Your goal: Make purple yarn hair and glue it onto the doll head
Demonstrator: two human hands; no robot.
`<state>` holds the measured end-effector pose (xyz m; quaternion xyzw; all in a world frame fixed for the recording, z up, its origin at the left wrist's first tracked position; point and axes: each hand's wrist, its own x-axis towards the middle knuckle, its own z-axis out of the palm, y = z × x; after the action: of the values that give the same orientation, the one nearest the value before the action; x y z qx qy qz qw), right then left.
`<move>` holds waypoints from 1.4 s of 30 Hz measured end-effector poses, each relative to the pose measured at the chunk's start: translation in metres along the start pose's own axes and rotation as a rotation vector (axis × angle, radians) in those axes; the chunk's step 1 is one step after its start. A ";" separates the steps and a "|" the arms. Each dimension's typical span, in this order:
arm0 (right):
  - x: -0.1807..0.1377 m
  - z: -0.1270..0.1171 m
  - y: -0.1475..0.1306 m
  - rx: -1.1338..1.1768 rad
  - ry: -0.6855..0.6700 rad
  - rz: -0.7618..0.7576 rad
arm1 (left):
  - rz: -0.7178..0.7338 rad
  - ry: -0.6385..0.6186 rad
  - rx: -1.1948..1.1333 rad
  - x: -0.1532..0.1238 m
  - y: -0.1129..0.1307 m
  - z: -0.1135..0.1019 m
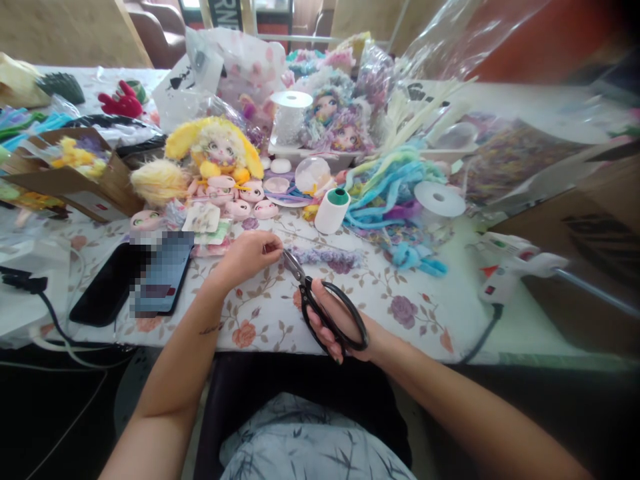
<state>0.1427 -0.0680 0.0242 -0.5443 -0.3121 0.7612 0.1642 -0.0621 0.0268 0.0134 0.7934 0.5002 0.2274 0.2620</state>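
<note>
Gripping black scissors w/ R hand, clamped on handles, above near part of table. Pointing w/ blades fwd and to L, diagonal in long axis. Pinching w/ L hand near blade tips, fingertips together; cannot tell on what. Visible also: yellow plush in cardbd. box at L, dolls in white tray.

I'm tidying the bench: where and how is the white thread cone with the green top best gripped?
Probably around the middle of the white thread cone with the green top, from the near side: it stands upright, its rounded wall faces white floral tablecloth there, while light-blue fuzzy strips crowd its right.
</note>
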 end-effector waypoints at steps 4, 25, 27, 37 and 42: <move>0.003 -0.004 0.002 -0.022 -0.046 -0.051 | 0.000 -0.013 0.016 0.000 0.000 0.002; 0.013 -0.016 0.000 0.025 -0.157 -0.008 | -0.092 0.001 -0.170 0.004 -0.004 0.003; 0.012 -0.016 -0.001 0.055 -0.167 0.001 | -0.120 -0.011 -0.231 0.004 -0.006 0.003; 0.005 -0.013 0.001 0.057 -0.167 0.050 | -0.174 -0.033 -0.275 0.005 -0.016 0.006; 0.006 -0.009 -0.002 0.048 -0.151 0.053 | -0.169 -0.032 -0.286 0.005 -0.015 0.005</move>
<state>0.1485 -0.0605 0.0199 -0.4894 -0.2909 0.8113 0.1332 -0.0670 0.0355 0.0007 0.7067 0.5235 0.2606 0.3982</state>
